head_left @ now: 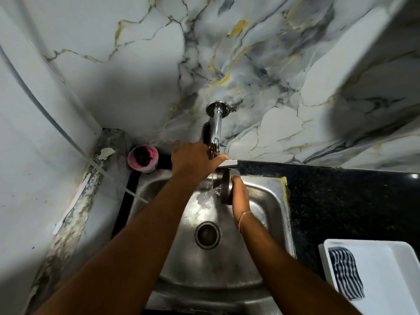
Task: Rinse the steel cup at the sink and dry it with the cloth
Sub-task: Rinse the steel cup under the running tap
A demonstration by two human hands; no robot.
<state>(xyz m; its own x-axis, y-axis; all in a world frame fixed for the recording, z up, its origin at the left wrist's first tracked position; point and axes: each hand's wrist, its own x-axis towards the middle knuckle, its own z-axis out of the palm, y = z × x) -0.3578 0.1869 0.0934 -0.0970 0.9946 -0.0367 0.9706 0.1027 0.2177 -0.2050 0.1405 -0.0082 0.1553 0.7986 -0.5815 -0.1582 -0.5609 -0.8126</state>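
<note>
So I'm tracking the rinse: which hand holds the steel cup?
The right hand holds the steel cup under the water; the left hand is on the tap.

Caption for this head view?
Right hand tilts steel cup under running tap; left hand on tap.

No text, label, brand, number or sign can be read anywhere in view.
</note>
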